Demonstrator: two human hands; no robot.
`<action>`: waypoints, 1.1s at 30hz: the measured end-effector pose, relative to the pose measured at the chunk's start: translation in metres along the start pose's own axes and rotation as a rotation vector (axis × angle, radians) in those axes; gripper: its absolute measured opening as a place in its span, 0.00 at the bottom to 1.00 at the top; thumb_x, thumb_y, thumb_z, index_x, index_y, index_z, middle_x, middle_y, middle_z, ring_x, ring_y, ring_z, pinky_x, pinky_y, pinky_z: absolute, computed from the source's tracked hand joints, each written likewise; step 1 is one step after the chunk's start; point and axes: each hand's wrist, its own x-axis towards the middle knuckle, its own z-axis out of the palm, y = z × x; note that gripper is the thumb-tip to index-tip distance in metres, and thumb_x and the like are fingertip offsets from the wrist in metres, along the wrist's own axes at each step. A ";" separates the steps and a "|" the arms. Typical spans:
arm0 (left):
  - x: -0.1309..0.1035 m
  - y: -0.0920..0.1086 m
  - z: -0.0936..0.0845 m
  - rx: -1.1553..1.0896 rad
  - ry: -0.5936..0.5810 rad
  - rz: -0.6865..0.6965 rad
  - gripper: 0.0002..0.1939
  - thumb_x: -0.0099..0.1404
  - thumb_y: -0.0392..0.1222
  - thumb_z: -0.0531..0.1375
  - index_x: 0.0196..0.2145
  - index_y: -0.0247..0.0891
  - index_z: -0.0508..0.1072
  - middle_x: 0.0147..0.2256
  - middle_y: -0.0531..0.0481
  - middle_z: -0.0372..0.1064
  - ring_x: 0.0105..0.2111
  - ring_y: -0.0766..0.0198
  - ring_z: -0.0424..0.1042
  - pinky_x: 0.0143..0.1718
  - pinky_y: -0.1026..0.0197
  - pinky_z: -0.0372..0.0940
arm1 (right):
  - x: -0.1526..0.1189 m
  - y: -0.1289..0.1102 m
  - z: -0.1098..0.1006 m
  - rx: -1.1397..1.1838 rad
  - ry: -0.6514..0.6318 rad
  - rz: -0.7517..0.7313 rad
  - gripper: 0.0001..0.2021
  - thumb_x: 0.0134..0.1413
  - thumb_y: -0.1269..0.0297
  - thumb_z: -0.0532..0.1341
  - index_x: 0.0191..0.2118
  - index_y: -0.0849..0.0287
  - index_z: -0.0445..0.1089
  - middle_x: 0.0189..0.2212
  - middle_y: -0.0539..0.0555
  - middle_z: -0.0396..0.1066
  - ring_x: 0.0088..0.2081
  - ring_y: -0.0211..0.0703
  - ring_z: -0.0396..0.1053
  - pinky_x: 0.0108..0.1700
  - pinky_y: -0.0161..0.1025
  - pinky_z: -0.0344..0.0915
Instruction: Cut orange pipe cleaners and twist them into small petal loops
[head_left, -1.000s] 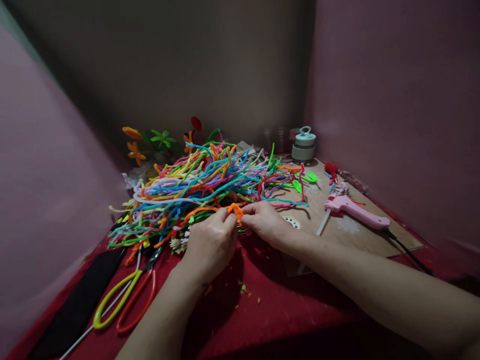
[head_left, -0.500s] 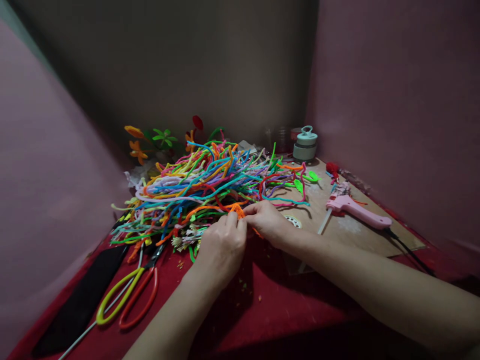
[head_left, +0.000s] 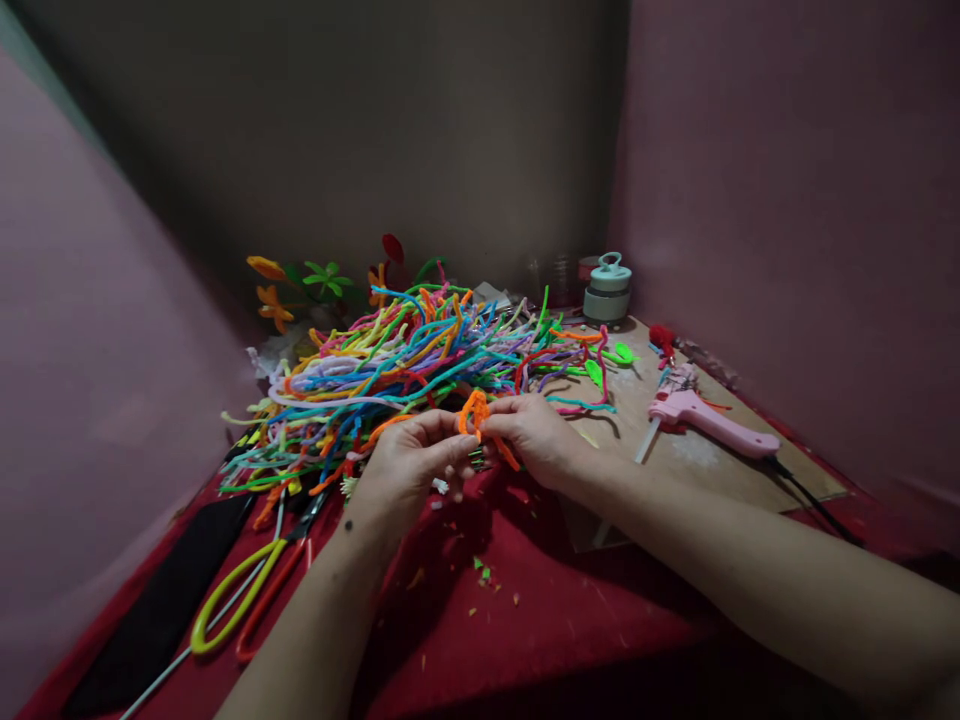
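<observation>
Between my two hands is an orange pipe cleaner (head_left: 474, 408), bent into a small loop with a loose end hanging down at the right. My left hand (head_left: 409, 465) pinches the left side of the loop, thumb towards me. The fingertips of my right hand (head_left: 529, 435) close on its other side. Right behind both hands lies a large heap of coloured pipe cleaners (head_left: 420, 355). My fingers partly hide where the orange piece is gripped.
Scissors (head_left: 206, 600) with yellow and red handles lie left, beside a black flat object (head_left: 169, 600). A pink glue gun (head_left: 712, 420) rests on a brown board (head_left: 690, 475) at right. Behind stand a lidded jar (head_left: 607, 290) and pipe-cleaner flowers (head_left: 274, 305). Scraps dot the red cloth (head_left: 555, 620).
My left hand has turned and shifted left, its thumb now showing. The orange loop stands more upright and is more exposed. My right hand has barely moved.
</observation>
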 end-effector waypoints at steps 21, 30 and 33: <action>0.003 -0.010 0.010 0.357 0.203 0.488 0.05 0.55 0.40 0.60 0.26 0.37 0.69 0.31 0.51 0.66 0.29 0.67 0.66 0.28 0.65 0.61 | -0.002 -0.001 -0.001 0.083 -0.140 0.009 0.07 0.36 0.66 0.62 0.17 0.63 0.65 0.13 0.46 0.60 0.15 0.30 0.55 0.19 0.31 0.50; 0.001 -0.007 0.006 0.127 0.001 0.293 0.08 0.56 0.39 0.60 0.33 0.37 0.65 0.29 0.52 0.71 0.31 0.64 0.72 0.33 0.60 0.68 | 0.004 0.004 -0.005 0.253 -0.112 0.082 0.11 0.33 0.66 0.67 0.26 0.64 0.67 0.17 0.48 0.65 0.17 0.31 0.59 0.20 0.30 0.56; 0.004 -0.011 0.005 0.163 0.061 0.280 0.09 0.56 0.40 0.59 0.35 0.38 0.63 0.28 0.54 0.70 0.27 0.65 0.72 0.27 0.64 0.67 | 0.004 0.001 -0.003 0.257 -0.077 0.065 0.10 0.33 0.67 0.67 0.24 0.64 0.66 0.17 0.48 0.65 0.17 0.30 0.60 0.20 0.30 0.57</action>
